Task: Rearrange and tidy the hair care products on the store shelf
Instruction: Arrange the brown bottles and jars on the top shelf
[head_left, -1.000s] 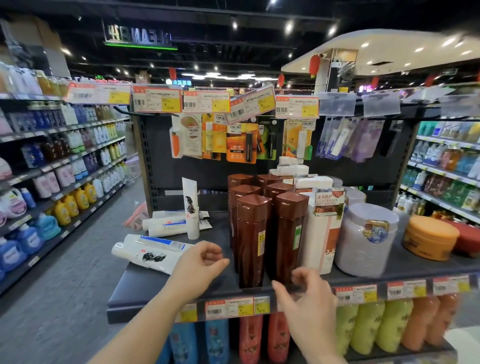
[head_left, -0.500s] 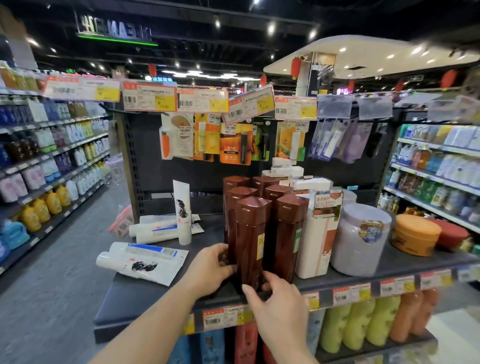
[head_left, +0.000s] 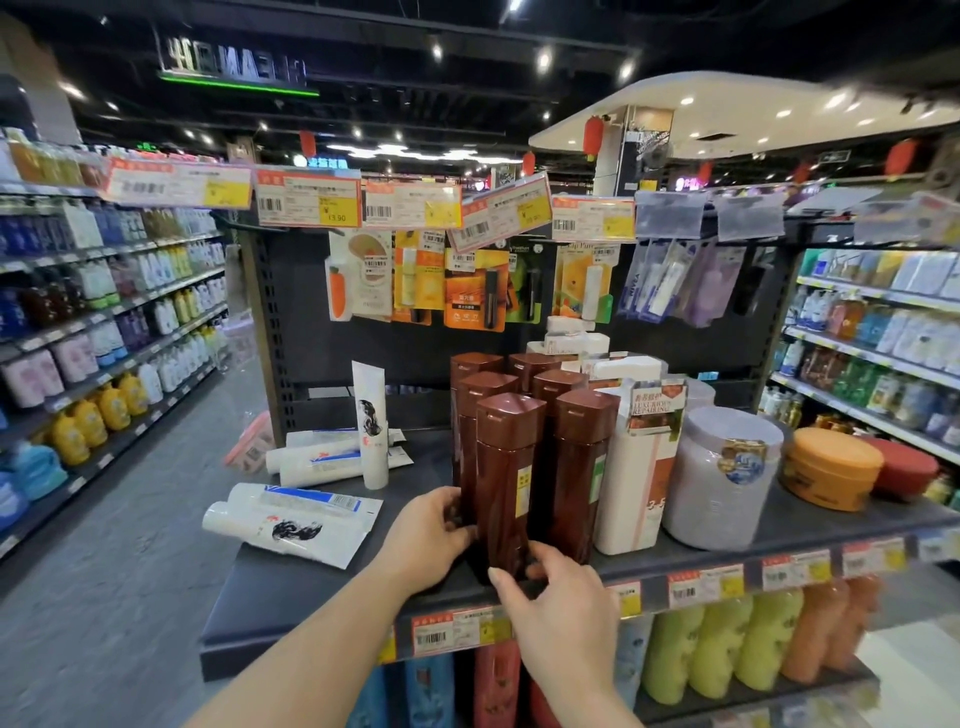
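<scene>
Several tall brown bottles stand in two rows on the dark shelf. My left hand grips the lower left side of the front-left brown bottle. Its fingers reach behind the bottle. My right hand holds the base of the same bottle from the front, fingers curled against it. The bottle stands upright on the shelf, next to another brown bottle. Two white tubes lie flat at the shelf's front left. Behind them one white tube stands upright beside more lying tubes.
Right of the brown bottles stand a white bottle, a clear lidded jar, an orange jar and a red jar. Price tags and hanging packets are above. Coloured bottles fill the lower shelf. An aisle runs at left.
Both hands moved forward from the shelf's front edge onto the front-left brown bottle. The left hand came in from the left, the right hand from below.
</scene>
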